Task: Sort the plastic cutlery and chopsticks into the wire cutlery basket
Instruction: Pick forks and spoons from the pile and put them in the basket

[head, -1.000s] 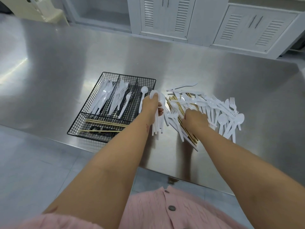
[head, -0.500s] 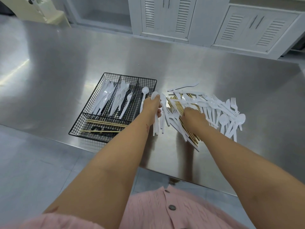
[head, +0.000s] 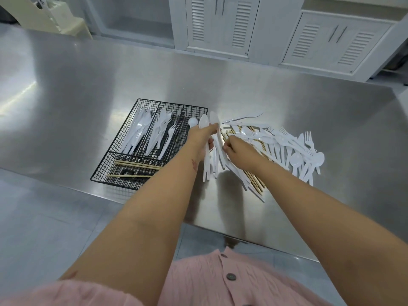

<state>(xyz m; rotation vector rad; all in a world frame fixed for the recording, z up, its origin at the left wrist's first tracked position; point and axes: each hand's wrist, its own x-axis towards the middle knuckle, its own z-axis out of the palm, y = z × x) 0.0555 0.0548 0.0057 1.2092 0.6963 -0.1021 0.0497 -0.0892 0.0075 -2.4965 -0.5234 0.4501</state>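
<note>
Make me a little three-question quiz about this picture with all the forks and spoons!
1. True or false: the black wire cutlery basket lies left of the loose pile of white plastic cutlery.
2. What is the left hand holding? A) a bundle of white plastic spoons B) wooden chopsticks C) nothing
3. Fill in: the wooden chopsticks in the basket lie in the ____ compartment, nearest the person.

Key: 1 true. 2 A. 3 front. The right hand is picking at the pile on the steel table.

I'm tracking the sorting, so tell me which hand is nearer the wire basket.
Left. The left hand holds spoons right at the wire basket's right edge; the right hand is farther right, over the loose pile.
</note>
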